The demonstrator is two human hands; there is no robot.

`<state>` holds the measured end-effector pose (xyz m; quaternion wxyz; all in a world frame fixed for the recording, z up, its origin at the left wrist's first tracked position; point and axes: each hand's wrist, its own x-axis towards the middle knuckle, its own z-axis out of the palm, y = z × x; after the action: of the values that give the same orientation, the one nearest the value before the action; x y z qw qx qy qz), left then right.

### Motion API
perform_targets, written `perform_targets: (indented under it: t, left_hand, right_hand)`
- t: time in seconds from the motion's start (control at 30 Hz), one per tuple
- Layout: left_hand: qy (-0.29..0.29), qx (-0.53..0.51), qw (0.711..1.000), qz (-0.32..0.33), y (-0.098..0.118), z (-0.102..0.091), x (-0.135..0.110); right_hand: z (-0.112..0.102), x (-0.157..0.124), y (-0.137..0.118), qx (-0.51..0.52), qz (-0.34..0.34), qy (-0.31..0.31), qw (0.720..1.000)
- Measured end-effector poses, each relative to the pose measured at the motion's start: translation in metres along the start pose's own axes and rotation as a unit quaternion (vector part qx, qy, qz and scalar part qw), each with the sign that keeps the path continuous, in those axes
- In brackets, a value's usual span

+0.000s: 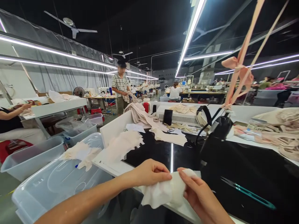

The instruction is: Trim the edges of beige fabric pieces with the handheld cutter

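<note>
Between my two hands, over the near edge of the black worktop (161, 158), is a piece of cream fabric (161, 193). My left hand (151, 172) pinches its upper left edge between thumb and fingers. My right hand (195, 189) grips the right side, thumb on top and fingers partly behind the cloth. The fabric's lower part hangs loose and wrinkled. Right of my hands lie teal-handled thread snips (249, 193) on the black surface. Ahead stands a black machine head (217, 130) with peach fabric strips (240, 71) tied above it.
Stacked cream pieces (126, 143) lie at the worktop's left edge, more cut pieces (167, 135) farther back. A lidded plastic bin (53, 183) stands at left with fabric on it. Peach garments (275, 137) are heaped at right. A person (120, 87) stands beyond the table holding cloth.
</note>
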<state>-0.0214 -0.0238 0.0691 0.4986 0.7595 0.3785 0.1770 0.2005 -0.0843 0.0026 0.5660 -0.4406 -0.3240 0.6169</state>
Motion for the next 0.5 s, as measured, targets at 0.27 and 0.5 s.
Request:
perform_targets:
  t: [0.27,0.5]
  left_hand:
    - [-0.001,0.096,0.995,-0.013,-0.03,-0.043,0.034]
    - [0.094,0.274,0.956,0.049,-0.046,-0.062,0.068]
  right_hand:
    - [-0.003,0.035,-0.031,-0.27,-0.064,0.019,0.961]
    - [-0.003,0.091,-0.038,-0.419,-0.103,0.015,0.902]
